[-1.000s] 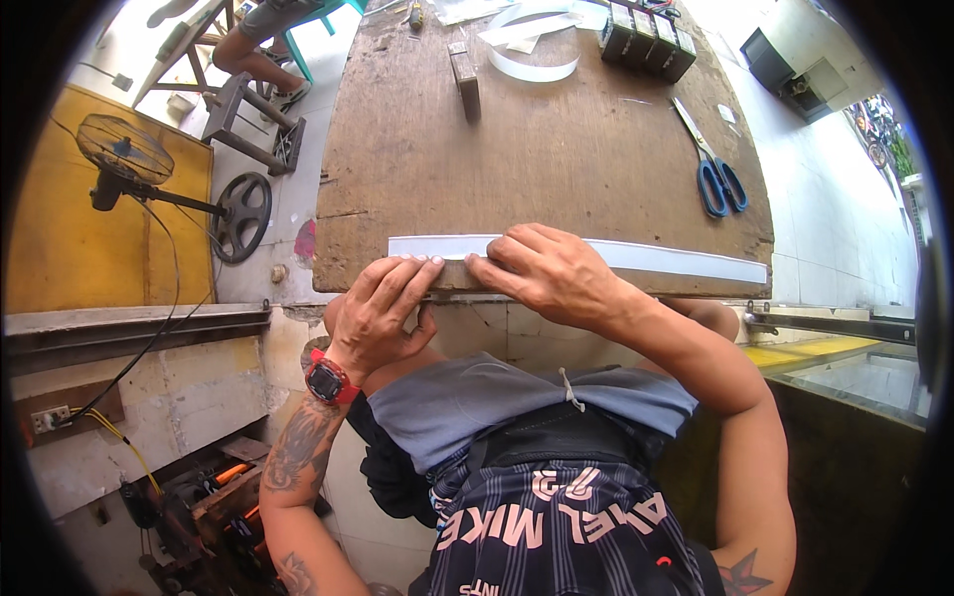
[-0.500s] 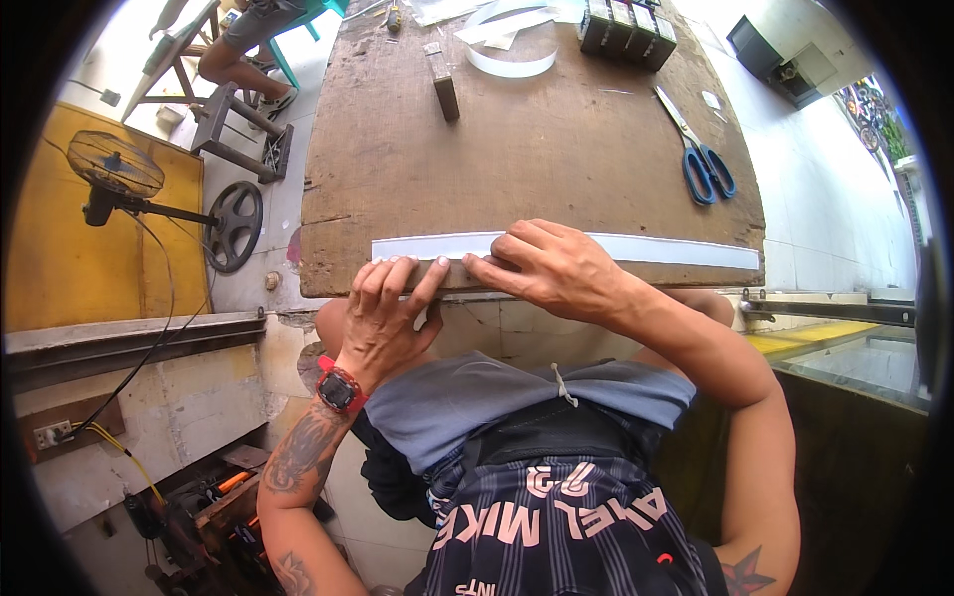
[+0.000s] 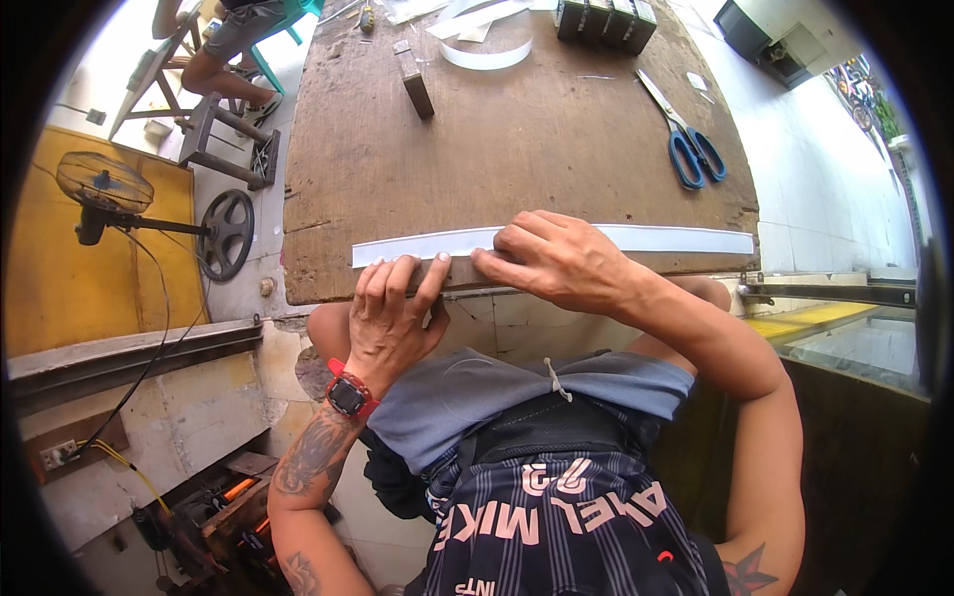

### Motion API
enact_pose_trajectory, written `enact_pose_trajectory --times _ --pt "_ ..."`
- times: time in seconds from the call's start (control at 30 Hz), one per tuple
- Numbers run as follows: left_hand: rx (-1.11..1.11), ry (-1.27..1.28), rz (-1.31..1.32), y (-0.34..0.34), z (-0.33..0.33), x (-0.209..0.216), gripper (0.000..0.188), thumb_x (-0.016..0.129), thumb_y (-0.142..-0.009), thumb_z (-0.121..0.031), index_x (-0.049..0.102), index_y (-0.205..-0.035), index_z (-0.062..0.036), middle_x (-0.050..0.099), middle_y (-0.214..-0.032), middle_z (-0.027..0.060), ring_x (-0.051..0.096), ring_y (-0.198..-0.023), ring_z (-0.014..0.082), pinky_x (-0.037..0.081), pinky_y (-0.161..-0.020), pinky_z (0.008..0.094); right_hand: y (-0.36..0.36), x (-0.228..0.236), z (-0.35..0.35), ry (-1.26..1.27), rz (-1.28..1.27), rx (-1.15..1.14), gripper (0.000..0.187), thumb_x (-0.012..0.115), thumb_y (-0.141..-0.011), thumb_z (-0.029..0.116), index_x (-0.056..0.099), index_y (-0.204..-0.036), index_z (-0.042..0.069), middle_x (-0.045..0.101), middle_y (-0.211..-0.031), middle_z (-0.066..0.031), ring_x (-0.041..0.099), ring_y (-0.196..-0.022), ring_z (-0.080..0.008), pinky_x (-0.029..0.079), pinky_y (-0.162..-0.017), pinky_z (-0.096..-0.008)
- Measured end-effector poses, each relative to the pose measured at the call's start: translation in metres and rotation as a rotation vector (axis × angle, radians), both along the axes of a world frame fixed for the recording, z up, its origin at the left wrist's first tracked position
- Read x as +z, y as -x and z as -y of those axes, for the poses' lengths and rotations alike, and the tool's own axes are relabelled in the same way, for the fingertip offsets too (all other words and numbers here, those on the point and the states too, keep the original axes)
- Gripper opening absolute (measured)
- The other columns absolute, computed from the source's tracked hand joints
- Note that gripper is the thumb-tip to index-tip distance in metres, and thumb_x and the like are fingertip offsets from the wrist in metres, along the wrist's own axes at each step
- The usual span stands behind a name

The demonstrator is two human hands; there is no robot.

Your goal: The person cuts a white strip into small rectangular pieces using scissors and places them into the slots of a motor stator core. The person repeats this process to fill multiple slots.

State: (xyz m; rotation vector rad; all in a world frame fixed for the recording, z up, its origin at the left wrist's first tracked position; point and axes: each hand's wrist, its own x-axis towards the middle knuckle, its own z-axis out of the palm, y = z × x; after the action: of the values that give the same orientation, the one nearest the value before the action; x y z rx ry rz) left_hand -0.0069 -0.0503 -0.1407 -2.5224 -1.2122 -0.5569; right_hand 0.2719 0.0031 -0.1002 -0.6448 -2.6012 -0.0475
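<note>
A long white strip (image 3: 666, 238) lies along the front edge of the wooden table, with a thin line running near its far edge. My left hand (image 3: 393, 308), with a red-strapped watch (image 3: 347, 395) on the wrist, holds the strip's near edge down with its fingertips, left of the middle. Its thumb is bent below the table edge. Just to its right, my right hand (image 3: 561, 260) has its fingers curled and pressed onto the strip, hiding part of it. A small gap separates the two index fingertips.
Blue-handled scissors (image 3: 696, 154) lie at the right of the wooden table (image 3: 517, 149). Farther back are a dark narrow block (image 3: 415, 84), a curled white strip (image 3: 487, 58) and a stack of dark blocks (image 3: 606, 25). A fan (image 3: 104, 184) stands left; another person's leg (image 3: 214, 74) shows behind.
Both hands have slid slightly right along the strip, the right one a little more, widening the gap between them. The whole view has shifted a little.
</note>
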Motion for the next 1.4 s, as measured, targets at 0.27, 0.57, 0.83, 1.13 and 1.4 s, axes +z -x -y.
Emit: enact_pose_trajectory --times 0.27,0.57,0.83,1.13,1.4 --pt "0.028 0.077 0.076 -0.026 0.005 -0.004 0.082 0.080 -0.074 -0.026 0.053 -0.151 -0.0235 0.048 -0.134 0.0078 0.046 -0.130 0.0264 0.038 -0.119 0.0459 -0.013 0.002 -0.002 -0.021 0.032 0.008 0.037 0.069 -0.089 0.016 0.068 -0.126 0.012 0.060 -0.099 -0.0043 0.065 -0.092 -0.0201 0.059 -0.083 -0.0335" --pt "0.082 0.080 -0.009 -0.035 0.007 -0.005 0.078 0.078 -0.074 -0.024 0.054 -0.148 -0.0209 0.050 -0.132 0.0064 0.046 -0.130 0.0243 0.039 -0.120 0.0450 -0.027 -0.002 0.002 0.003 0.039 -0.015 0.039 0.069 -0.090 0.016 0.068 -0.128 0.013 0.061 -0.099 -0.0038 0.065 -0.093 -0.0195 0.060 -0.085 -0.0334" --pt "0.006 0.049 -0.087 -0.042 0.005 0.006 0.087 0.081 -0.073 -0.023 0.046 -0.151 -0.0095 0.047 -0.137 0.0108 0.045 -0.131 0.0283 0.036 -0.118 0.0473 -0.044 -0.002 0.007 -0.019 0.046 -0.030 0.041 0.069 -0.090 0.015 0.066 -0.130 0.012 0.061 -0.103 -0.0042 0.065 -0.098 -0.0206 0.059 -0.090 -0.0341" --pt "-0.051 0.058 -0.006 -0.057 0.002 -0.001 0.088 0.079 -0.073 -0.021 0.049 -0.156 -0.0209 0.048 -0.137 0.0085 0.044 -0.131 0.0278 0.036 -0.116 0.0473 -0.066 -0.001 0.006 -0.036 0.065 -0.002 0.035 0.068 -0.089 0.014 0.068 -0.124 0.011 0.062 -0.102 -0.0048 0.066 -0.100 -0.0199 0.059 -0.091 -0.0344" --pt "-0.003 0.078 -0.070 -0.076 0.010 -0.002 0.089 0.079 -0.073 -0.019 0.048 -0.156 -0.0206 0.046 -0.139 0.0081 0.044 -0.133 0.0273 0.037 -0.118 0.0458 -0.077 -0.002 0.005 -0.047 0.059 0.000 0.035 0.068 -0.090 0.014 0.067 -0.124 0.011 0.063 -0.102 -0.0054 0.066 -0.097 -0.0200 0.060 -0.087 -0.0331"
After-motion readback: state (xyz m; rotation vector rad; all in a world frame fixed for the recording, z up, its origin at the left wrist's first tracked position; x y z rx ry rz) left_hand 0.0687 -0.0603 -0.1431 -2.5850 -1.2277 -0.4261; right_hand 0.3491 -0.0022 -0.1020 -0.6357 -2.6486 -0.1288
